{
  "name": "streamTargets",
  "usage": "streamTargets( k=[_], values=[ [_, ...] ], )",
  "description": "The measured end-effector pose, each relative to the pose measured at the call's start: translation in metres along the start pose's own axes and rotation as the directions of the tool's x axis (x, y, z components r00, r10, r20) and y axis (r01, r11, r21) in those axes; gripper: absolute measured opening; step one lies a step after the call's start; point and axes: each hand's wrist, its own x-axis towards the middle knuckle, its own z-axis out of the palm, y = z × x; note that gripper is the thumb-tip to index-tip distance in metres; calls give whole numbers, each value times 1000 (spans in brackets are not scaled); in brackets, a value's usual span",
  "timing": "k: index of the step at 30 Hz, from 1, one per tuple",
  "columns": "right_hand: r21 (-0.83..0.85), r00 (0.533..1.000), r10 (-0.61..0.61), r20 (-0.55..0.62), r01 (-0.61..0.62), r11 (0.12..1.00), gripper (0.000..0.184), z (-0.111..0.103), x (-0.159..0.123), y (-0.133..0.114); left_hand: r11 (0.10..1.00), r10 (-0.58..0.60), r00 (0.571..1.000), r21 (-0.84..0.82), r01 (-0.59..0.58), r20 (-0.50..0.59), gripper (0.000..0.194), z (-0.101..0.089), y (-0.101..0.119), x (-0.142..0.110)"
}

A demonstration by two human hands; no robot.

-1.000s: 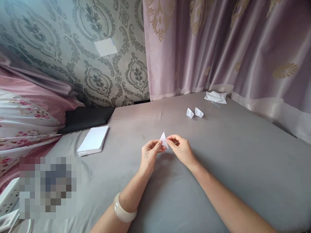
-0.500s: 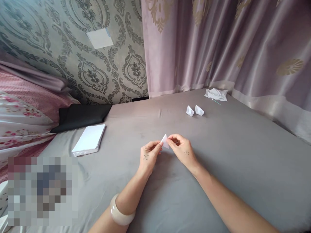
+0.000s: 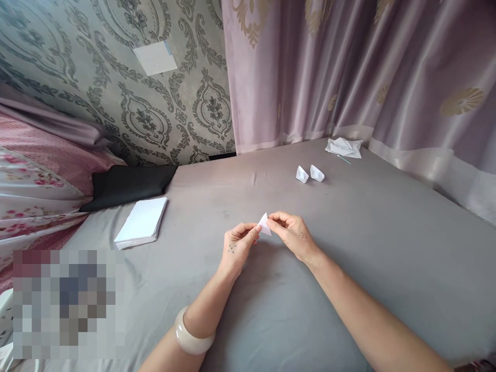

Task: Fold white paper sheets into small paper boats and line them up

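Note:
A small piece of folded white paper (image 3: pixel 265 225), pointed at the top, is held between my two hands above the grey sheet. My left hand (image 3: pixel 239 245) pinches its left side between thumb and fingers. On the right side, my right hand (image 3: pixel 291 233) grips the paper's edge the same way, fingers curled. Beyond the hands, two small folded paper boats (image 3: pixel 302 174) stand side by side on the sheet. The fingertips behind the paper are partly hidden.
A stack of white paper (image 3: pixel 142 221) lies to the left, near a black folded cloth (image 3: pixel 132 186). At the far right are folded white papers (image 3: pixel 344 148) beside a thin light-green stick (image 3: pixel 344 159). A purple curtain (image 3: pixel 294 72) hangs behind the grey-covered surface (image 3: pixel 387 248).
Both hands keep their pinch on the folded paper, with my right wrist turned slightly. The whole view has shifted a little.

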Motion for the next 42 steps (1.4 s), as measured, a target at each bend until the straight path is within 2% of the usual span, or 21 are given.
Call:
streamTargets(
  k=[3, 6, 9, 11, 15, 21, 25, 28, 30, 32, 37, 42],
  values=[
    [-70, 1000, -11, -20, 10, 997, 26, 1, 0, 5, 1000, -23, 999, 2, 23, -33, 26, 2, 1, -2],
    [-29, 999, 51, 9, -51, 998, 30, 2, 0, 7, 1000, -18, 999, 8, 18, -37, 28, 1, 1, -2],
    [70, 986, 140, 92, -147, 987, 34, -1, -1, 2, 997, -19, 999, -79, 22, 35, 33, -2, 2, -1],
    [119, 970, 150, 189, -175, 977, 34, -4, -1, -2, 982, -42, 990, -179, 66, 133, 37, -4, 3, 1],
    [189, 934, 92, 345, -165, 968, 29, -9, 0, -3, 943, -117, 929, -254, 215, 352, 34, -9, 2, 4],
    [180, 924, 96, 371, -173, 968, 25, -15, 2, -3, 935, -136, 908, -253, 250, 396, 23, -18, 1, 7],
    [133, 890, 88, 448, -164, 977, 24, -18, 1, -7, 916, -216, 824, -184, 358, 524, 25, -26, 7, 7],
    [118, 879, 63, 473, -134, 984, 26, -20, 1, -9, 925, -254, 779, -92, 369, 574, 28, -29, 11, 7],
    [104, 881, 57, 469, -120, 987, 27, -20, 0, -11, 934, -266, 786, -52, 354, 559, 30, -29, 12, 7],
    [72, 887, 72, 457, -117, 991, 28, -20, 0, -12, 950, -243, 823, -45, 309, 513, 29, -27, 11, 7],
    [-37, 928, 71, 367, -62, 997, 28, -21, 2, -10, 992, -81, 915, -57, 113, 395, 27, -22, 9, 6],
    [-41, 963, 90, 256, -82, 996, 28, -18, 3, -8, 998, 5, 966, -59, 10, 257, 26, -18, 8, 5]
  ],
)
